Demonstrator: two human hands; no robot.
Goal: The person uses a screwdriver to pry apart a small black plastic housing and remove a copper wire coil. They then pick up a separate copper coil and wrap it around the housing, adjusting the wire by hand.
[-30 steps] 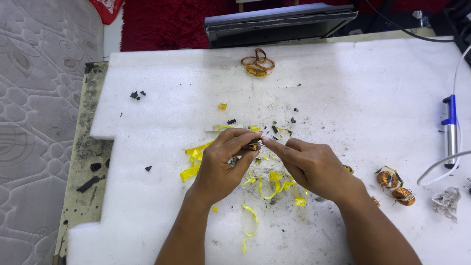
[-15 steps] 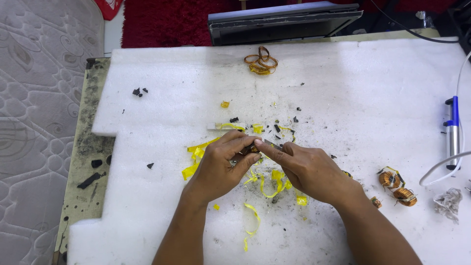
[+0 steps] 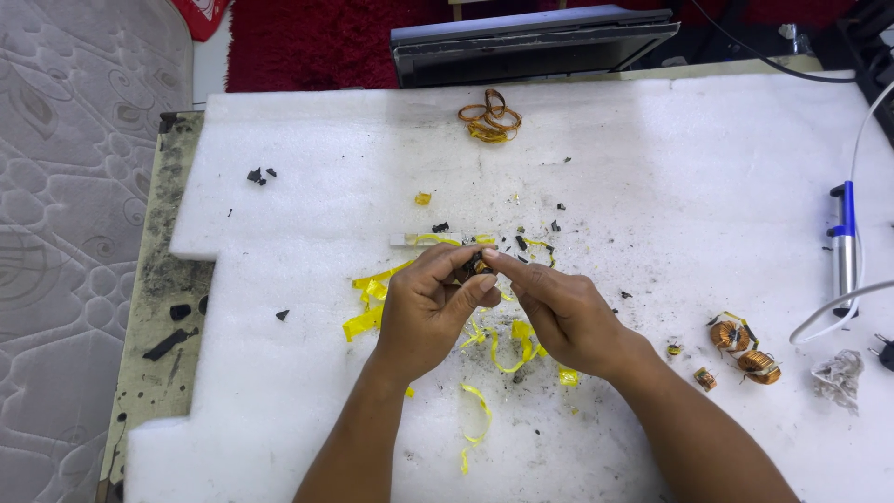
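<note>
The left hand (image 3: pixel 424 312) and right hand (image 3: pixel 559 312) are meeting fingertip to fingertip, both pinching a small dark coil (image 3: pixel 472 267) held just above the white foam sheet (image 3: pixel 652 168) covering the table. Yellow tape scraps (image 3: pixel 372 298) are lying under and just left of the hands, with more curling toward the person, and black crumbs are scattering just beyond the fingertips. Farther out, copper coils (image 3: pixel 745 349) are sitting to the right of the right hand, a blue-tipped tool (image 3: pixel 843 242) is lying near the right edge, and loose copper wire (image 3: pixel 490 116) is resting well beyond the hands.
</note>
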